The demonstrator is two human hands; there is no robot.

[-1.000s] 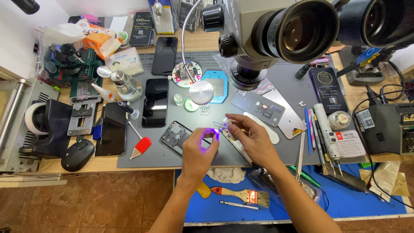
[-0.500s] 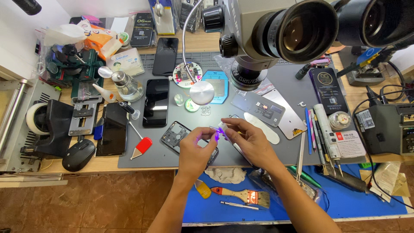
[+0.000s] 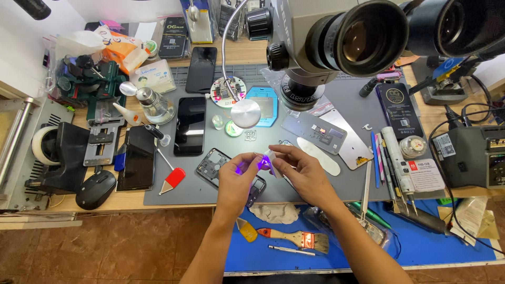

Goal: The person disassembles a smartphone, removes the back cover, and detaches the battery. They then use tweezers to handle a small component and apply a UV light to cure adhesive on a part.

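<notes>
A cluttered repair bench is covered by a grey work mat under a large microscope. A small white part is pinched in the right hand, its fingers closed on it, while a violet glow shows at the fingertips of the left hand, closed on something too small to identify. Just beneath the left hand lies a stripped phone frame, still unassembled. Nearer the body lies a brush.

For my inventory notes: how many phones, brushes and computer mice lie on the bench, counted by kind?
Phones, dark screens: 3
Phone frame: 1
Brush: 1
Mouse: 1
Total: 6
</notes>
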